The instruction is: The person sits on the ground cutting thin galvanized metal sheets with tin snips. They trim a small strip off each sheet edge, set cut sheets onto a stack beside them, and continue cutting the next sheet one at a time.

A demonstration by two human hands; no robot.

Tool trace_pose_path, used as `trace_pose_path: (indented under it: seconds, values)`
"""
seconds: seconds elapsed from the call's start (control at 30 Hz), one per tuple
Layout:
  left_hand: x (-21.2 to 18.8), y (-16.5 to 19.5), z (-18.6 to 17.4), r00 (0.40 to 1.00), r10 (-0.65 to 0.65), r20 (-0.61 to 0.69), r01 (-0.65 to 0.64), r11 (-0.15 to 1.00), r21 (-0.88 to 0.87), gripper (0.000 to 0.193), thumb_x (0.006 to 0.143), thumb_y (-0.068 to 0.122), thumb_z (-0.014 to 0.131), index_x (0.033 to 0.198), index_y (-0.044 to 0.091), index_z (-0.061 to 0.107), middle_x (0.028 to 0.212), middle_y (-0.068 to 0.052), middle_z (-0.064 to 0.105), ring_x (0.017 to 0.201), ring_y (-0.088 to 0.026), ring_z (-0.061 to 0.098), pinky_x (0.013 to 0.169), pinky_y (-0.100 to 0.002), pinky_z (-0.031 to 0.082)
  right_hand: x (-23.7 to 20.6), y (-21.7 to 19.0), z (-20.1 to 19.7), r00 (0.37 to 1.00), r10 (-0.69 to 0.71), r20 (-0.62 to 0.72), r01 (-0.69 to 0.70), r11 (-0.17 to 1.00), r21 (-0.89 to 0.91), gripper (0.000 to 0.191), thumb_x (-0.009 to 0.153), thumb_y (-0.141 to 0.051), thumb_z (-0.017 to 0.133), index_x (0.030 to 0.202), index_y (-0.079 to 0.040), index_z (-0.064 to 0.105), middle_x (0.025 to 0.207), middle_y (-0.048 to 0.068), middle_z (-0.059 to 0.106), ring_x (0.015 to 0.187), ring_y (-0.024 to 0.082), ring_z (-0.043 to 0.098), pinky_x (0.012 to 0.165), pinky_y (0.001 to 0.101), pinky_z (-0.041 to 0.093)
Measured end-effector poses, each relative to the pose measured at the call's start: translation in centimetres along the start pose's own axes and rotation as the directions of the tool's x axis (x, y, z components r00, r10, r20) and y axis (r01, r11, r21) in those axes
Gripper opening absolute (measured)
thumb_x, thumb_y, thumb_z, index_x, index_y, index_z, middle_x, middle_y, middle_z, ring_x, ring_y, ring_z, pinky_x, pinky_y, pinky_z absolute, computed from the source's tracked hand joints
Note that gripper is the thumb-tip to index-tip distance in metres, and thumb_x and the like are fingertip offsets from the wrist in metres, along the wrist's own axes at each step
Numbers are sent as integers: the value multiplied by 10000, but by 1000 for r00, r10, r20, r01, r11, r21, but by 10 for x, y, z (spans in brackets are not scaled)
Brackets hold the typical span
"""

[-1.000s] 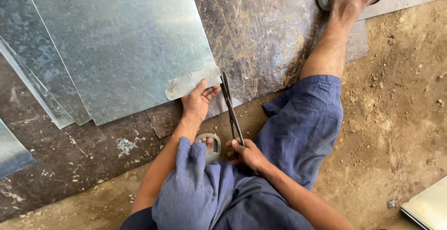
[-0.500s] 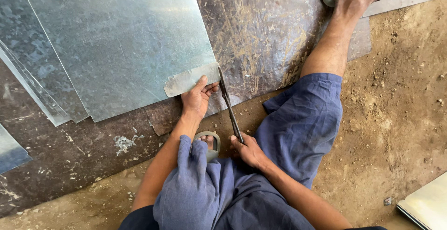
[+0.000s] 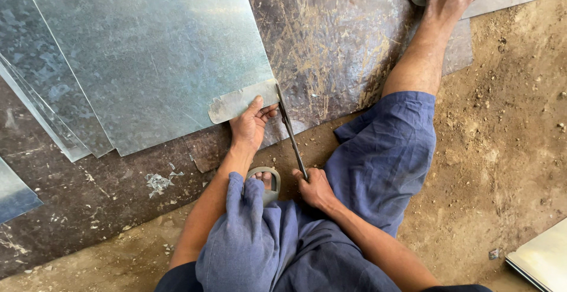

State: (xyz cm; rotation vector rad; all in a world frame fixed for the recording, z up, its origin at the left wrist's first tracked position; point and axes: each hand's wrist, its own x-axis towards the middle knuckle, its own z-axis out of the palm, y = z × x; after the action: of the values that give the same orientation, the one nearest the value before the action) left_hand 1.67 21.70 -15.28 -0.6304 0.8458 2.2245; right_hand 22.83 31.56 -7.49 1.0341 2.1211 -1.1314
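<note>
I sit on the ground with a large galvanised metal sheet (image 3: 153, 56) lying in front of me. My left hand (image 3: 251, 125) grips a bent strip (image 3: 239, 102) at the sheet's near right corner. My right hand (image 3: 316, 188) holds the handles of long metal shears (image 3: 290, 131), whose blades point away from me and meet the sheet's corner right beside the strip. My right leg in blue shorts (image 3: 384, 150) stretches out to the right of the shears. A sandalled foot (image 3: 264, 181) shows between my arms.
More thin metal sheets (image 3: 41, 109) are stacked at the left. A dark scratched plate (image 3: 331, 38) lies beneath everything, with small metal scraps (image 3: 158, 181) on it. Bare dirt lies to the right, and a pale board's corner (image 3: 540, 259) sits at the lower right.
The shears' blades have advanced slightly along the sheet's corner, and the view has shifted a little. My left hand keeps its hold on the strip.
</note>
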Motion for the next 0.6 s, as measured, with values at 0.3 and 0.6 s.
trace_pose_path:
  seconds: [0.3, 0.6]
  values:
    - [-6, 3, 0, 995, 47, 84, -48, 999, 8, 330, 919, 76, 712, 1209, -47, 614, 1085, -202, 705, 934, -319, 734, 762, -422, 619, 4, 22, 5, 952, -4, 306, -149, 868, 474, 439, 1061, -390, 571, 944, 23, 665, 816, 157, 665, 712, 231, 618, 658, 430, 531]
    - [-30, 25, -11, 997, 74, -10, -74, 997, -18, 599, 978, 505, 609, 1256, -25, 586, 985, -199, 720, 779, -303, 724, 646, -424, 606, -13, 13, -33, 974, -124, 190, -2, 832, 554, 381, 1043, -341, 560, 1274, -39, 579, 1100, 94, 656, 1023, 185, 658, 888, 376, 587]
